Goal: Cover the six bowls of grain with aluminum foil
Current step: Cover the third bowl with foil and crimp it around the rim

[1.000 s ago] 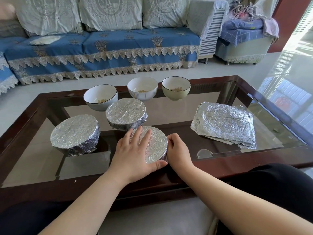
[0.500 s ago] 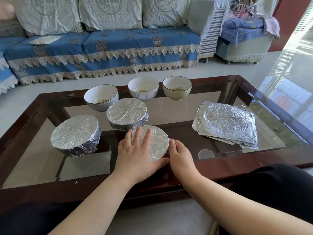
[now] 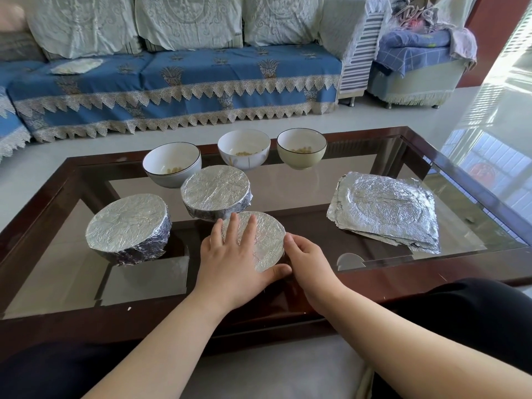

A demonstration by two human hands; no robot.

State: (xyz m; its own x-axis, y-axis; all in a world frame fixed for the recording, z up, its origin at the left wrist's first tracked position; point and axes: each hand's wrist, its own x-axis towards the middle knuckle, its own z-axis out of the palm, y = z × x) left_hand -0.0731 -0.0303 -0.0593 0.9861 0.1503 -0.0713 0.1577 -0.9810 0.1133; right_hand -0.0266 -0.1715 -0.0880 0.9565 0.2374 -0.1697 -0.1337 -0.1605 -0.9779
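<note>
Bowls, six, on a glass-topped coffee table [image 3: 288, 197] with a dark wood frame; blue sofa [image 3: 178, 82] with lace trim behind it, across a pale floor.

Foil stack [image 3: 385, 210]: crinkled square sheets, lying flat on the glass at right, well apart from the bowls. Nothing between it and the hands.

Far row, uncovered: white bowl [image 3: 172, 164] at left, white bowl with a plant motif [image 3: 243, 149] in the middle, cream bowl with dark rim [image 3: 301, 148] at right. A few yellow grains visible at the bottom of each.

Near group, wrapped: left foil-covered bowl [image 3: 129, 227], foil pulled flat on top and creased down the sides; middle foil-covered bowl [image 3: 216, 194] just in front of the far-left white bowl, same finish.

Nearest foil-covered bowl [image 3: 266, 240], by the front edge: top smooth, slightly tilted toward the camera. Left hand [image 3: 231, 260] lies flat on it, fingers spread, thumb along the near rim. Right hand [image 3: 309, 262] at its right side, fingers curled against the foil edge, pressing it.
</note>
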